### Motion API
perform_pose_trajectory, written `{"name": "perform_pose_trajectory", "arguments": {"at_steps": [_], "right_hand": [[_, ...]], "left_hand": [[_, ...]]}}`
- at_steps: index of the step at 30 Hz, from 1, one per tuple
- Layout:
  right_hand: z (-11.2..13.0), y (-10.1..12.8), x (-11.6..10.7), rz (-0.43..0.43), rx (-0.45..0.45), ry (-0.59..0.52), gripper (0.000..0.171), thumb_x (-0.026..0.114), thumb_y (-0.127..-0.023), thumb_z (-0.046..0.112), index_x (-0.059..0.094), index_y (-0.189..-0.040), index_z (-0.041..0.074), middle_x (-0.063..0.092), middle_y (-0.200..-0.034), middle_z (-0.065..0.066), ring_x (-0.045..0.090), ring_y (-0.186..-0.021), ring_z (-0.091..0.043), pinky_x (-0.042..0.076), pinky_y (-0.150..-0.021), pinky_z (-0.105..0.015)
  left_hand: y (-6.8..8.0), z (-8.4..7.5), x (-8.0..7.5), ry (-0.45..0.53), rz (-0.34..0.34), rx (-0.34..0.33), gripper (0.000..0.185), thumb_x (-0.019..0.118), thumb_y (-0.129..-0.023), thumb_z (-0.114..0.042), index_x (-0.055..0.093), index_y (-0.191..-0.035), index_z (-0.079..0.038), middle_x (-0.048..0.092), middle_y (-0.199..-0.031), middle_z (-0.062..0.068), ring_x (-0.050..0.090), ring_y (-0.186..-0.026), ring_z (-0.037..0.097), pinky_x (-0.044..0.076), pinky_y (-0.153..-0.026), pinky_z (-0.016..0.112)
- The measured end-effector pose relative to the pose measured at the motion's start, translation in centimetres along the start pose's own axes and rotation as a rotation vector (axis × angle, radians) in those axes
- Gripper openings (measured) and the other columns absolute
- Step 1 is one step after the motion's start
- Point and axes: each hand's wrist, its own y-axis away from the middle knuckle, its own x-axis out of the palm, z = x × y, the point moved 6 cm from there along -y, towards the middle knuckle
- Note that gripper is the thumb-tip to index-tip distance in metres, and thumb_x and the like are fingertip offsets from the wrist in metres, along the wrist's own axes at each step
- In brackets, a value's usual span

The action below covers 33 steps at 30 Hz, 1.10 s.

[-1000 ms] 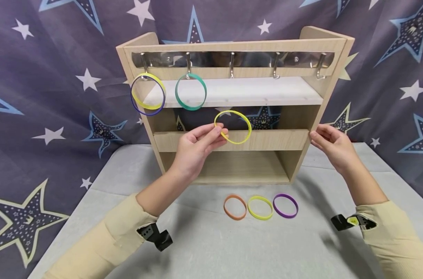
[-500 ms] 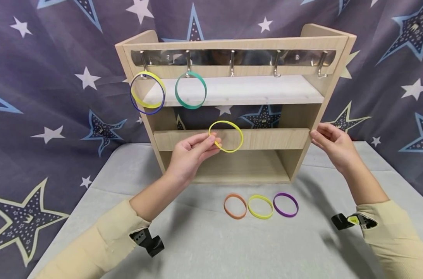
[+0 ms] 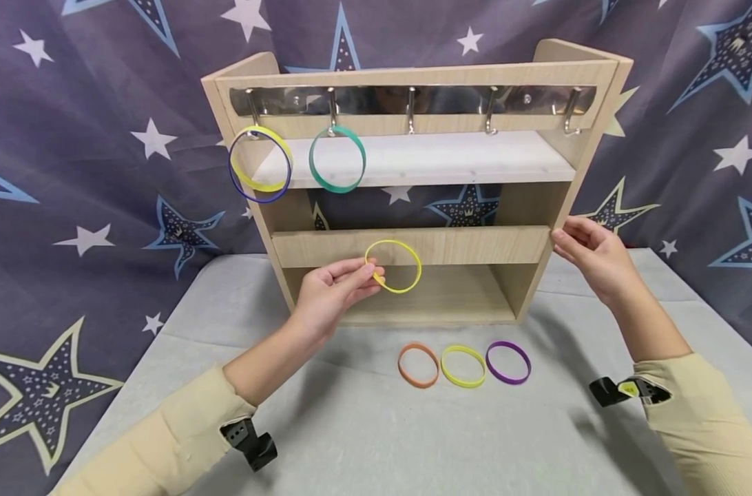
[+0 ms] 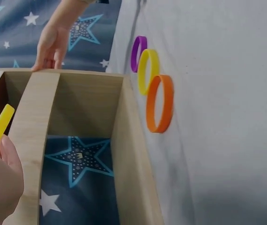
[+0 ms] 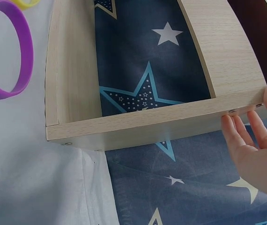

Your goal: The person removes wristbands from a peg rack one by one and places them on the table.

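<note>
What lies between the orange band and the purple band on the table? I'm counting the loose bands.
One yellow band lies between the orange band and the purple band, flat on the table. The head view shows it best.

Left hand is raised in front of the body, forearm angling up from the lower left, thumb and fingertips pinched together on a thin hold. Right hand reaches out on the far side, fingers straight and loosely spread, tips pressing flat, wrist slightly bent, both sleeves pulled back.
</note>
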Motion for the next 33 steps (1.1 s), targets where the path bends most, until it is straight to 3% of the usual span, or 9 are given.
{"name": "perform_pose_trajectory", "arguments": {"at_steps": [10, 24, 33], "right_hand": [[0.1, 0.0, 0.1, -0.004, 0.003, 0.015, 0.02, 0.057, -0.093, -0.002, 0.065, -0.099, 0.015, 0.065, -0.088, 0.008, 0.064, -0.084, 0.0, 0.057, -0.08, -0.01], [0.0, -0.2, 0.0, -0.01, 0.007, 0.026, 0.017, 0.059, -0.093, 0.001, 0.065, -0.101, 0.015, 0.065, -0.089, 0.008, 0.064, -0.085, 0.0, 0.057, -0.081, -0.011], [0.0, -0.1, -0.2, -0.005, 0.012, 0.041, 0.017, 0.06, -0.093, 0.002, 0.064, -0.101, 0.016, 0.065, -0.09, 0.009, 0.063, -0.086, 0.0, 0.056, -0.08, -0.009]], "left_hand": [[0.2, 1.2, -0.5, -0.044, 0.004, -0.042, 0.035, 0.061, -0.092, 0.0, 0.055, -0.122, 0.016, 0.074, -0.081, -0.004, 0.072, -0.077, 0.007, 0.062, -0.079, 0.026], [0.6, 3.3, -0.9, -0.095, 0.037, -0.129, 0.035, 0.064, -0.09, -0.001, 0.056, -0.12, 0.014, 0.074, -0.084, 0.0, 0.072, -0.076, 0.008, 0.061, -0.084, 0.031], [1.3, 5.4, -1.9, -0.15, 0.005, -0.199, 0.034, 0.065, -0.088, -0.001, 0.058, -0.118, 0.014, 0.074, -0.085, 0.004, 0.072, -0.075, 0.009, 0.061, -0.084, 0.032]]}}
